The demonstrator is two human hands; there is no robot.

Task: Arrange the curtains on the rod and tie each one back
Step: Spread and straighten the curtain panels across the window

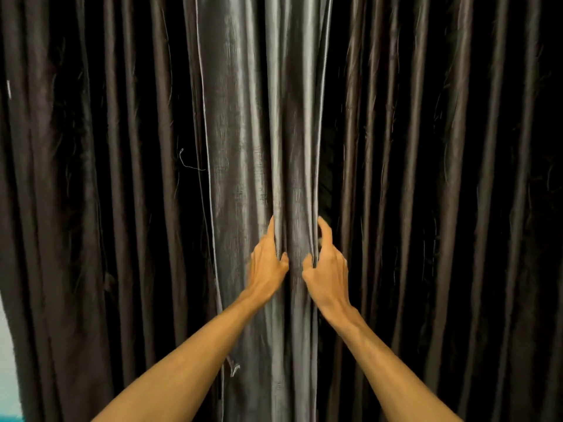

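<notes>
Dark brown curtains hang in long vertical folds across the whole view, one panel on the left (100, 178) and one on the right (441, 178). Between them hangs a shiny grey curtain strip (243, 132) with a pale hemmed edge. My left hand (268, 263) grips a fold of the grey fabric, thumb on the near side and fingers tucked behind. My right hand (327, 269) grips the grey strip's right edge, index finger raised and thumb pressing the cloth. The two hands sit close together at the same height. The rod is out of view.
A pale wall strip (7, 360) shows at the lower left edge beside the left curtain. A loose thread (185, 161) hangs off the grey hem. Fabric fills everything else in front of me.
</notes>
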